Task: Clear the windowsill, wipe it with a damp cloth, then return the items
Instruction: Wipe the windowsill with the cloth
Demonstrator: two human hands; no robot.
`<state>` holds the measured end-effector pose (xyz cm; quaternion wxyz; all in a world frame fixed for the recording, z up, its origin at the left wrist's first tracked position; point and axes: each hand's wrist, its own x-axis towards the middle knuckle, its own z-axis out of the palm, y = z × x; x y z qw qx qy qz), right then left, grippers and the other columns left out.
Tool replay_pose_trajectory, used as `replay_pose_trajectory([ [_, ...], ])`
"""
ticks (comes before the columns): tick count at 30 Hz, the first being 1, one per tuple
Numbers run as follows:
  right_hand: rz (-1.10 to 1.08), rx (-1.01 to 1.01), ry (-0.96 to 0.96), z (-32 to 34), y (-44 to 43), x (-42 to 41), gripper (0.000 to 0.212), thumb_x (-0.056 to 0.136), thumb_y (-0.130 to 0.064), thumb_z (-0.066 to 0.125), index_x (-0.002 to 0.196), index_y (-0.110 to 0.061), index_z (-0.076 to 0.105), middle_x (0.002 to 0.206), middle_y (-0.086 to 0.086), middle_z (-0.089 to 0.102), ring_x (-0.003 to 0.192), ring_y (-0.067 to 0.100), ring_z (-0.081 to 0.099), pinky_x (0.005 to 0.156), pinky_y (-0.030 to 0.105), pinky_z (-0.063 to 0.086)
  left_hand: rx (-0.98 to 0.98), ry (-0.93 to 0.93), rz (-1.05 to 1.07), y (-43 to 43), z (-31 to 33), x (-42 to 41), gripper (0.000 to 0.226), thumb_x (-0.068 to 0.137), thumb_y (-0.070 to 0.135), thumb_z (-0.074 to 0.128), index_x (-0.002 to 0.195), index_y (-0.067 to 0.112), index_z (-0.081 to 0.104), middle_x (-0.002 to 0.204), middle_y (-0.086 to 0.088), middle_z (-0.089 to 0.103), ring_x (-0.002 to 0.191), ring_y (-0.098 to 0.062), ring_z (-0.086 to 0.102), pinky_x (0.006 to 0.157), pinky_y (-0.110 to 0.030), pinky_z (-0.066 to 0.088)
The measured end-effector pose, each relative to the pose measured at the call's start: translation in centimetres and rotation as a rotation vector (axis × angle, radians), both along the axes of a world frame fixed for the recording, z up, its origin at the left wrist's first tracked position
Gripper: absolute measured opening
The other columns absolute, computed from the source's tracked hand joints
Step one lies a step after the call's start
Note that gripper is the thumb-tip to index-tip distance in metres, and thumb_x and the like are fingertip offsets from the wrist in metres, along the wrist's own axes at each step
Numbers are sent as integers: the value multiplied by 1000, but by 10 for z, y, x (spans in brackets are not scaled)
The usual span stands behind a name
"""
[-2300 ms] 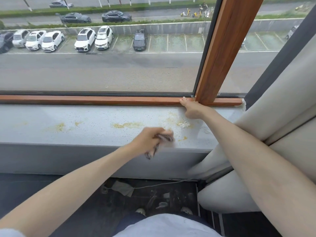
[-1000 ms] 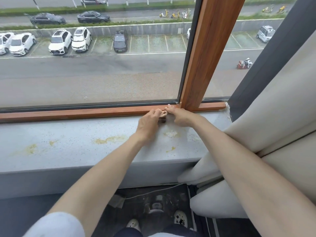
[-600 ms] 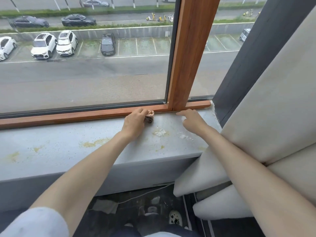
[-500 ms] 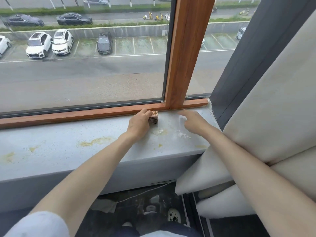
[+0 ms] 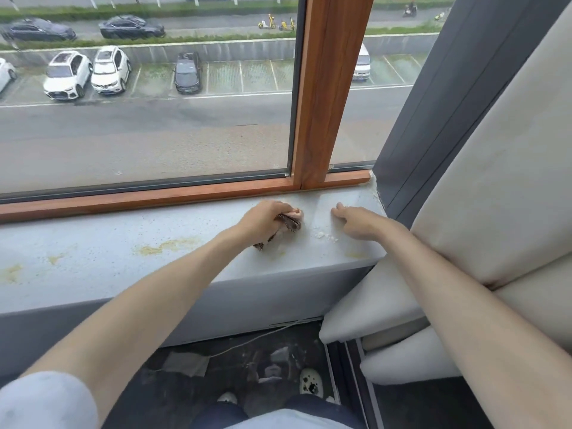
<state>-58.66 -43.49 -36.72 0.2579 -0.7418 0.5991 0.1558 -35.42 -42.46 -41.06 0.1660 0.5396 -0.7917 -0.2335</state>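
The cloth, a small dark-and-light patterned rag, is bunched inside the left hand, whose grip is pressed together around it, with a tail of fabric trailing out beneath the palm onto the windowsill. It sits near the right end of the sill, a little in front of the wooden window frame and just left of where the upright post meets it. Just beside the cloth to the right lies a scatter of white crumbs, and beyond them the right hand rests on the sill with fingers loosely curled, pinching nothing, one fingertip pointing toward the frame.

Further left the sill carries yellowish stains, with more patches toward the far left edge. No items stand on the visible stretch. A padded cream panel leans against the sill's right end, and cars are parked beyond the glass.

The step in hand looks like the wiping: clearing seems done, at least on this stretch, and returning items has not begun. The next move probably calls for drawing the cloth rightward over the crumbs, gathering rather than scattering them off the front edge, then working left with firmer pressure on the stains, which look dried on.
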Motion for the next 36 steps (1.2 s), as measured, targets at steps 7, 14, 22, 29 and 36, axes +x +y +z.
replay_pose_trajectory([
  [7, 29, 11, 19, -3, -6, -1, 52, 100, -9, 24, 152, -15, 20, 160, 2, 6, 146, 26, 15, 117, 35, 14, -107, -68, 334, -11, -5, 27, 42, 86, 2, 54, 124, 18, 60, 119, -3, 59, 106, -28, 56, 77, -34, 43],
  [14, 48, -9, 2, -3, -4, -3, 47, 99, -6, 22, 146, -8, 32, 160, 4, 6, 144, 30, 19, 116, 39, 19, 44, 97, -14, 29, -8, -11, 46, 79, -14, 50, 117, 6, 65, 106, -11, 62, 96, -27, 58, 81, -27, 41],
  [22, 34, -6, 12, 2, 0, -1, 50, 96, 0, 23, 146, -6, 31, 160, 6, 11, 143, 31, 20, 114, 40, 20, -42, 63, 281, 1, 8, 28, 36, 84, -6, 54, 115, 8, 64, 106, -10, 62, 100, -27, 55, 83, -31, 39],
  [29, 32, -25, 8, 1, 1, 0, 50, 95, 2, 23, 144, -4, 34, 160, 8, 11, 144, 31, 18, 115, 38, 17, -7, 114, -96, 68, -8, -17, 41, 78, -14, 53, 112, 5, 67, 98, -12, 61, 85, -22, 57, 74, -19, 40],
  [36, 31, -33, 28, 2, 3, 2, 47, 96, 0, 22, 142, 0, 35, 159, 10, 13, 142, 33, 22, 114, 39, 20, -49, 160, 255, 57, -2, 12, 39, 80, -12, 55, 113, 4, 65, 96, -12, 61, 92, -30, 58, 77, -26, 37],
])
